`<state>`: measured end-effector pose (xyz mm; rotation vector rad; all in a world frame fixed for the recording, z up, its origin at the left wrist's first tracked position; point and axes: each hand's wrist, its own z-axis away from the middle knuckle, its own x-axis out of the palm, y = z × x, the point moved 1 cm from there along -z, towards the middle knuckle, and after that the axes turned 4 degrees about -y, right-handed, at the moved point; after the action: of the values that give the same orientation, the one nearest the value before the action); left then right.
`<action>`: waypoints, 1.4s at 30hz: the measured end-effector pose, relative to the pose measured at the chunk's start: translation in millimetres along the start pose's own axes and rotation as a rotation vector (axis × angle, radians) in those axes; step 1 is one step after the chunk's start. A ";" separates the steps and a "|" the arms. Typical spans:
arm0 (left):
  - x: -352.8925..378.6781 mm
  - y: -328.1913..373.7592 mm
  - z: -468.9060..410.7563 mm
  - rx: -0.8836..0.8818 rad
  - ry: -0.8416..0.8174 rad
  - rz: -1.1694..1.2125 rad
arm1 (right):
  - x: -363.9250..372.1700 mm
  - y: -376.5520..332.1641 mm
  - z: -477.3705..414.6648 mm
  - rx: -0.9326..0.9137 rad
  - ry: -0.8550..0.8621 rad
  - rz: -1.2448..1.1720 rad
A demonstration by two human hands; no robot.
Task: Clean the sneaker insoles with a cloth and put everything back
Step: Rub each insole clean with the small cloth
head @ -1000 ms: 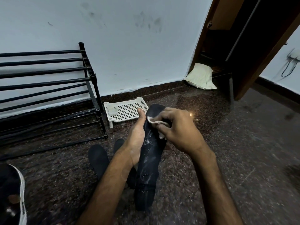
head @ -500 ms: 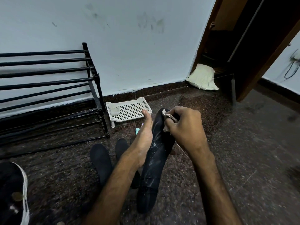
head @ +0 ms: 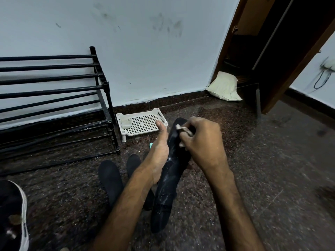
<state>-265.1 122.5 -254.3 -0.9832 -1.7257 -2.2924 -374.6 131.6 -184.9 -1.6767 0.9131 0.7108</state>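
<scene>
Our right hand (head: pixel 203 144) pinches the cloth (head: pixel 181 128) and presses it on the far end of the insole (head: pixel 166 196). The insole's long axis runs from this hand back toward us; our left hand (head: pixel 159 151) grips its left edge, thumb straight.

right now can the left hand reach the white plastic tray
Likely yes: the white plastic tray lies just past the left hand with nothing blocking it, but that hand is holding the black insole the right hand wipes with a cloth.
</scene>
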 end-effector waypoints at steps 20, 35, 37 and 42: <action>4.7 1.8 2.7 0.003 -0.025 0.088 | 2.2 -3.6 2.5 -0.048 -0.133 -0.202; 1.3 -2.4 2.5 -0.015 -0.057 0.084 | -3.7 7.3 0.0 0.088 0.076 0.022; 5.1 -2.5 3.7 -0.042 -0.058 0.032 | -4.8 7.1 -1.1 0.081 0.169 0.091; -1.1 3.8 4.7 -0.021 -0.008 0.059 | 3.4 -9.3 0.3 -0.144 -0.039 -0.026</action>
<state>-260.5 125.1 -251.1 -1.0338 -1.6559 -2.2785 -364.9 132.6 -183.1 -1.7922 0.8274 0.8047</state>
